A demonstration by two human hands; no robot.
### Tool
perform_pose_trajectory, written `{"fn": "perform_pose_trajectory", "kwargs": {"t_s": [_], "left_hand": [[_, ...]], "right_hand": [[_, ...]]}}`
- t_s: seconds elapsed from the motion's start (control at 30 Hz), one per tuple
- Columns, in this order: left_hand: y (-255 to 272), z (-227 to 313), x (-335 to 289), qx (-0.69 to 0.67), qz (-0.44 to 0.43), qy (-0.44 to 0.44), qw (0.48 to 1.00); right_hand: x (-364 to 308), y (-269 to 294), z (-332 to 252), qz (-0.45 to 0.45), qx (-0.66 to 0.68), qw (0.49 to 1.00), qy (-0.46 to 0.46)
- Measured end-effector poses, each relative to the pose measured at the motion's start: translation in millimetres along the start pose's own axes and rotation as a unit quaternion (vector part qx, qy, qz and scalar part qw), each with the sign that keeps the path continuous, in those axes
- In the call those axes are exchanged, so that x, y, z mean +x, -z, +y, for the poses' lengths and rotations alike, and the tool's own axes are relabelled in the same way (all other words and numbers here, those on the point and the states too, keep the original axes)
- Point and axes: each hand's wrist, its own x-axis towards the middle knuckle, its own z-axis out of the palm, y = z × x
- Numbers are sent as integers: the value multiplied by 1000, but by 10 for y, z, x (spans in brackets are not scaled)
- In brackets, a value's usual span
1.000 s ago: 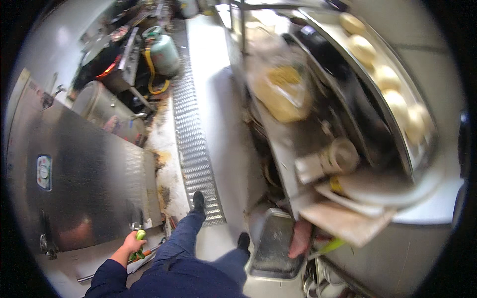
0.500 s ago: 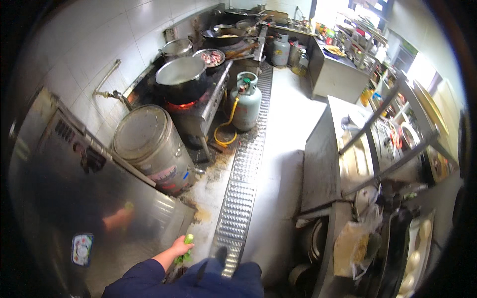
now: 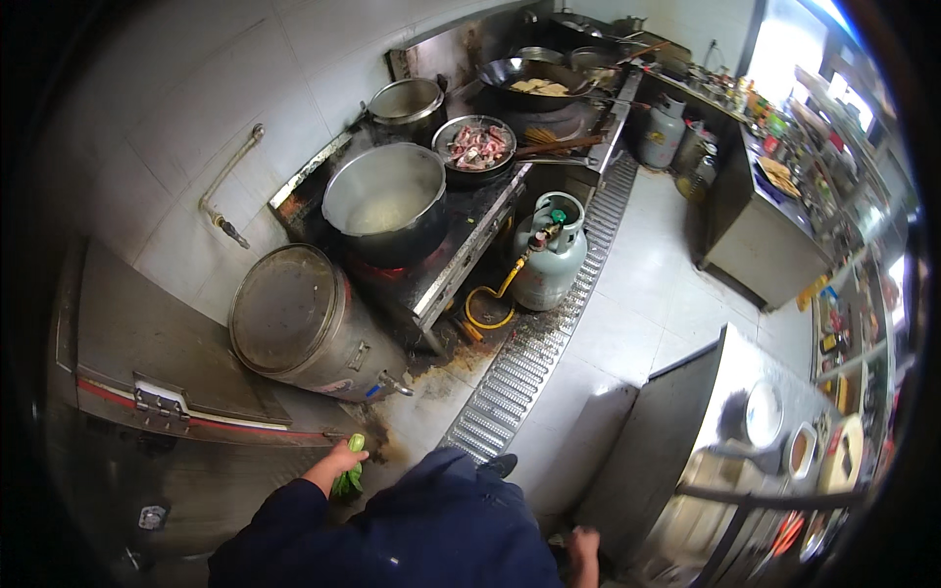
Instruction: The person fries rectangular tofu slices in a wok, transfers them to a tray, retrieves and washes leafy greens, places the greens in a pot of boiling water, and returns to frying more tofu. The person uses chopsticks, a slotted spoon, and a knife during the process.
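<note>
My left hand [image 3: 336, 461] hangs low beside the steel cabinet, closed round a bunch of leafy greens [image 3: 349, 478]. The pale stalk end sticks up above my fingers and the leaves hang down below. Low on the right, my right hand [image 3: 585, 543] is beside the steel counter [image 3: 627, 470]. Its fingers are too small and blurred to tell whether they hold anything. Nearest the greens is the steel cabinet door [image 3: 176, 392], with a hinge and a red strip along its edge.
A lidded steel drum [image 3: 294, 314] stands next to the stove [image 3: 461, 235]. On the stove are a steaming pot [image 3: 382, 191], a pan of raw meat pieces [image 3: 474, 144] and a wok [image 3: 534, 83]. A gas cylinder [image 3: 551, 265] with a yellow hose stands beside the floor grating [image 3: 520, 377].
I have moved forward and the view has swung, so the stove and drum look closer. The greens stay in my left hand. My right hand has come into view at the lower right.
</note>
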Motion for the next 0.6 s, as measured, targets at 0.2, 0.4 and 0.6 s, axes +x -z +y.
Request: {"fn": "perform_pose_trajectory", "kwargs": {"t_s": [0.2,0.4,0.6], "left_hand": [[-698,1089,363,-12,6,50,999],[-1452,3223,1324,32,-49,-26,998],[-1862,6709,1586,214,-64,-261,939]], "right_hand": [[2013,861,-2735,22,46,978,201],[2912,1282,-4506,28,-88,968,232],[3154,2091,-5012,123,98,980,126]]}}
